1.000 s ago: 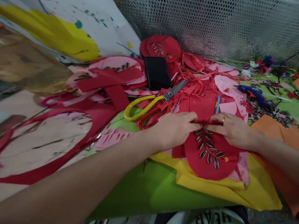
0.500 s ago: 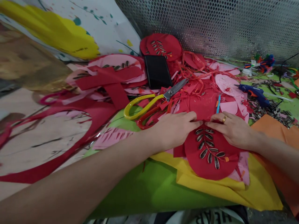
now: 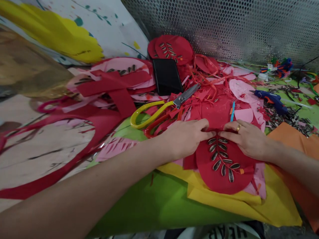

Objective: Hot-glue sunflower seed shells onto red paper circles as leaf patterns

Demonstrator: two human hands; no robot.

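A red paper circle lies in front of me, with striped sunflower seeds stuck along a thin red stem like leaves on a branch. My left hand has its thumb and forefinger pinched at the circle's top edge. Opposite it, my right hand, a ring on one finger, pinches the same edge. The fingertips almost meet at the upper end of the stem. Whether something small sits between them is hidden. Just beyond the right fingers lies a thin blue stick.
Scissors with yellow and red handles lie on paper scraps left of my hands, below a black phone. A blue glue gun rests at right by loose seeds. More decorated red circles are stacked near the perforated metal panel.
Both hands keep their pinch at the circle's top edge. The view has shifted very slightly; nothing else has visibly moved.
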